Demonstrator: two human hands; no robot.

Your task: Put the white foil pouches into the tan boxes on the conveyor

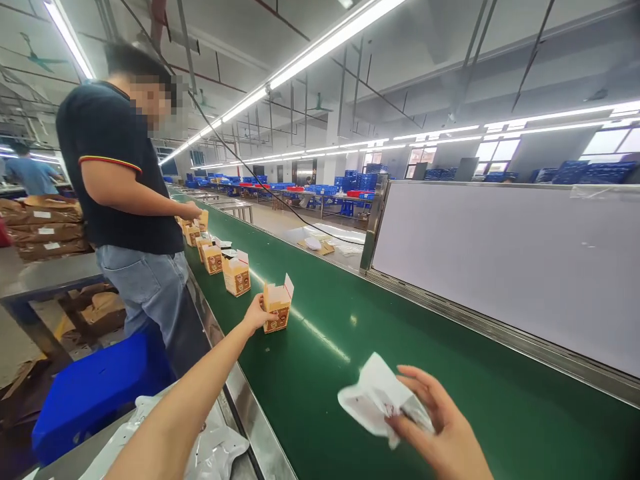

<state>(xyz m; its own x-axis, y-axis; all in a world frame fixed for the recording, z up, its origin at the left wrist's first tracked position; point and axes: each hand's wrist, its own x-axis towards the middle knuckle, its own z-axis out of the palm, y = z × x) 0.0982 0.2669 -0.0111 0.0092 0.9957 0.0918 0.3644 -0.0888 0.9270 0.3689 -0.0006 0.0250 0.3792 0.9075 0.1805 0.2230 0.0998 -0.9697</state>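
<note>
On the green conveyor belt point(320, 393), the left hand point(255, 315) meets the near side of an open-flapped printed carton point(277, 310); whether that grip is clamped cannot be told. Above the belt's middle, the right hand point(440, 421) has its grip closed on a crumpled white packet point(373, 397). Further cartons point(237, 275) stand in a row along the belt's near edge, where a co-worker point(117, 180) stands beside it, reaching toward the farthest ones.
</note>
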